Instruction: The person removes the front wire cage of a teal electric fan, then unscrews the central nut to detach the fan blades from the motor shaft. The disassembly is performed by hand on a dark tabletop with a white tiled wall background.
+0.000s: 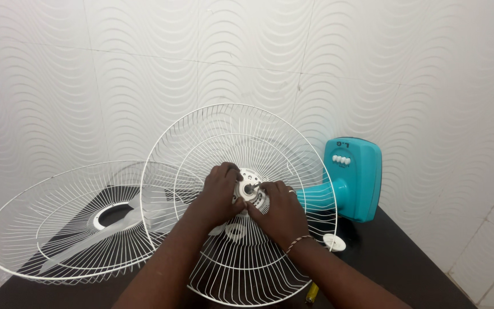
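A white wire fan guard point(241, 126) stands upright on the dark table point(395, 257), fixed to the front of a teal fan body point(354, 177). Both hands reach inside the guard to its hub. My left hand point(217, 194) grips the white round hub piece point(247, 190) from the left. My right hand point(278, 209) pinches at the metal shaft in the hub's middle from the right. A string bracelet sits on my right wrist. A white ring point(236, 231) lies just below the hub.
A second white wire guard point(47, 223) lies tilted at the left, over translucent fan blades point(150, 212). A small white round cap point(334, 242) rests on the table by the fan body. A yellow tool handle point(312, 293) shows at the bottom. A patterned white wall stands behind.
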